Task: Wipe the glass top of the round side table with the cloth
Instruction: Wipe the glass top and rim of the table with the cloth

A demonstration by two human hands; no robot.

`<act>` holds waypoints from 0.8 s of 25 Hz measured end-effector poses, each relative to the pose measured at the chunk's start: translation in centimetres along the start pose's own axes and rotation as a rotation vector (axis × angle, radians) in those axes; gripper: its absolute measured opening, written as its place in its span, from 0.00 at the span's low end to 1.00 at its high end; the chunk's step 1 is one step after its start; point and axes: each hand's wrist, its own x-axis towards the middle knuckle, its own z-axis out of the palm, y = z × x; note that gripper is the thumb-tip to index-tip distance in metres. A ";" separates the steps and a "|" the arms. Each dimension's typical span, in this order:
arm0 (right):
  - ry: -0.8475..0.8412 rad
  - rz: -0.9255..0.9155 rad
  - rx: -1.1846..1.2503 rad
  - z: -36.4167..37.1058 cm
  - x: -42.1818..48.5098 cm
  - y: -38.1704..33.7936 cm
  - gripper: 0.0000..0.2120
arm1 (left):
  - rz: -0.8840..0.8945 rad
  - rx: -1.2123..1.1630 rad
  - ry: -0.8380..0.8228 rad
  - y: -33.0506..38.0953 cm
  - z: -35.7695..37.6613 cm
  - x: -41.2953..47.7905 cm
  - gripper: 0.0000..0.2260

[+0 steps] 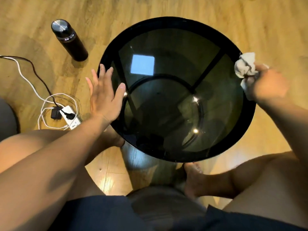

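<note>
Cloth (245, 67) bunched in right hand (266, 84) at glass top (175, 64) edge; left hand (105, 95) fingers spread, no legible txt.

No text, label, brand or number can be read anywhere; the flask (69, 40) at upper left shows none.

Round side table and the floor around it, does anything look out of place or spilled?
No spill or damage shows. A black flask stands on the wooden floor left of the table, near a power strip with loose cables.

Glass top (175, 64) lies bare; hands (105, 99) at its rims, apparently.
</note>
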 end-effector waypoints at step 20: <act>-0.080 -0.338 -0.061 -0.4 -10.5 -3.7 0.22 | 0.000 0.061 -0.035 0.3 -0.5 -0.4 0.27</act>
